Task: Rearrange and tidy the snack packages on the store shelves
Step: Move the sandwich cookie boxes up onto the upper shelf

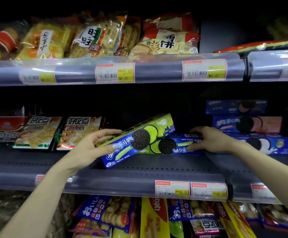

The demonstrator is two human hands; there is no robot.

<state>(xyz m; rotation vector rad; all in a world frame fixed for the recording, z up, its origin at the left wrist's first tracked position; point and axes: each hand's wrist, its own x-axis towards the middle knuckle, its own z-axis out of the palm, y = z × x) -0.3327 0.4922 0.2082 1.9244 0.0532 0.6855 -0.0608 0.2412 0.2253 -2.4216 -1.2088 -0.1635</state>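
My left hand grips the left end of a blue-and-green sandwich-cookie box, which is tilted with its right end raised above the middle shelf. A second box of the same kind lies flat on the shelf behind and partly under it. My right hand holds that flat box at its right end, fingers over the top edge and thumb on the front. Further right stands a stack of blue cookie boxes.
Two biscuit bags stand at the left of the middle shelf, with bare shelf in front of them. The upper shelf holds rice-cracker bags. The lower shelf is packed with biscuit packs. Price tags line the shelf rails.
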